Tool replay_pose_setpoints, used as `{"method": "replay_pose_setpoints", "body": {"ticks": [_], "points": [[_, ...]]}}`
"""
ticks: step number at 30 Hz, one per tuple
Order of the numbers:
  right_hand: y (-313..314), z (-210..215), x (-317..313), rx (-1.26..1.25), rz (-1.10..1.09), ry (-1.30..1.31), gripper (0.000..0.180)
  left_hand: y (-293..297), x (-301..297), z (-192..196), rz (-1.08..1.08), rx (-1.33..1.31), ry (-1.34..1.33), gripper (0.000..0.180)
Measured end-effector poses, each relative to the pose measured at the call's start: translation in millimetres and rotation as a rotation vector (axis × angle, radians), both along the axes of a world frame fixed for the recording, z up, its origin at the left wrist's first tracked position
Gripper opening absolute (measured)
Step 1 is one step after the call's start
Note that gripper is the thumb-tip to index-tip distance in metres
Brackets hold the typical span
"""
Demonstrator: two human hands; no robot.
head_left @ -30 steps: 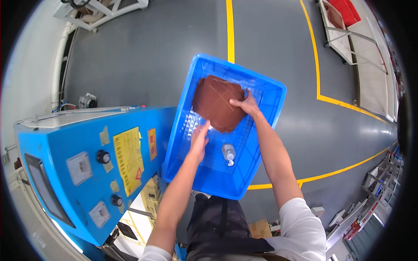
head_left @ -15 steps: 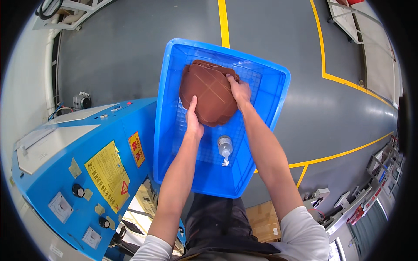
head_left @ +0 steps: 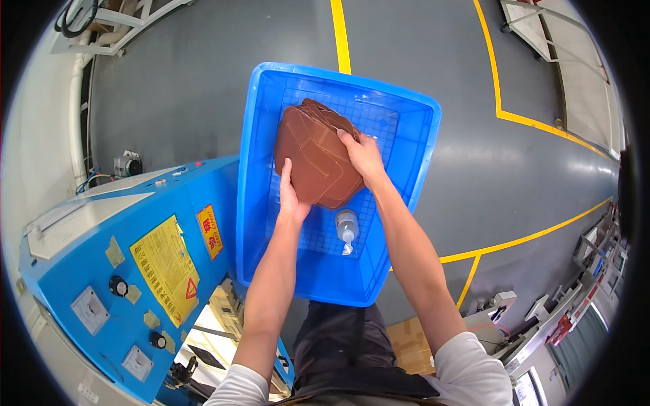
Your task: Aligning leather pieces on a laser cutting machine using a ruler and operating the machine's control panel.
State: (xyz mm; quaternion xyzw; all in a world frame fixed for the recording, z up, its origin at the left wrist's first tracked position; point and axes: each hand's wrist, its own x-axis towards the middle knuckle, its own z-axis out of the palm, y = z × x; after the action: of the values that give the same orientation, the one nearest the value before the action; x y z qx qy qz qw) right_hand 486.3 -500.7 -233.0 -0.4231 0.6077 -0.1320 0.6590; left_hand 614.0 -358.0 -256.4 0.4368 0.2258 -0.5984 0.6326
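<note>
Between my two hands is a stack of brown, leather-like cut pieces (head_left: 313, 157) with rounded corners and pale lines on the top ones. My left hand (head_left: 292, 197) grips the stack's lower left edge, thumb on top and fingers hidden beneath. On the right side my right hand (head_left: 363, 157) holds it the same way, thumb laid over the top. The stack is over a blue plastic bin (head_left: 271, 260), tilted, its pieces slightly fanned. A clear bottle (head_left: 347, 227) with a white pump nozzle lies in the bin below the stack.
To the left stands a blue machine (head_left: 210, 183) with knobs, dials and a yellow notice. Grey floor (head_left: 433, 169) with yellow lines surrounds the bin. A cardboard box (head_left: 410, 344) is beside my legs, and a white-framed cart (head_left: 528, 27) stands far right.
The stack has come nearer to me and tilted, and its top pieces have shifted against each other. Both hands have moved with it, keeping their grip.
</note>
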Motion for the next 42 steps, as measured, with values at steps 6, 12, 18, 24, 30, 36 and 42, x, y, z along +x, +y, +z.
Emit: {"method": "replay_pose_setpoints", "body": {"ticks": [6,12,18,24,30,36,42], "points": [[-0.2,71.2,-42.7,-0.206,-0.011,-0.018,0.050,-13.7,-24.9,77.1,-0.039,-0.212,0.011,0.070],[29.5,209.3,-133.1,-0.239,-0.283,-0.314,0.049,-5.3,-71.7,232.8,0.026,-0.414,-0.331,0.079],[144.3,298.8,-208.6,-0.649,-0.544,-0.161,0.061,92.8,-130.9,352.5,-0.077,-0.552,-0.578,0.094],[270.7,291.5,-249.9,-0.294,-0.360,-0.417,0.061,246.6,-156.4,369.6,-0.077,-0.495,-0.377,0.080],[401.8,281.7,-168.8,0.094,0.308,-0.295,0.049,458.9,-192.2,334.7,0.418,-0.023,-0.236,0.075],[546.9,245.7,-104.0,0.325,0.957,-0.601,0.055,632.0,-245.6,342.2,0.831,0.184,-0.266,0.065],[613.9,239.4,-95.0,0.664,1.288,-0.781,0.113,690.4,-300.6,344.4,1.091,0.220,-0.264,0.067]]}}
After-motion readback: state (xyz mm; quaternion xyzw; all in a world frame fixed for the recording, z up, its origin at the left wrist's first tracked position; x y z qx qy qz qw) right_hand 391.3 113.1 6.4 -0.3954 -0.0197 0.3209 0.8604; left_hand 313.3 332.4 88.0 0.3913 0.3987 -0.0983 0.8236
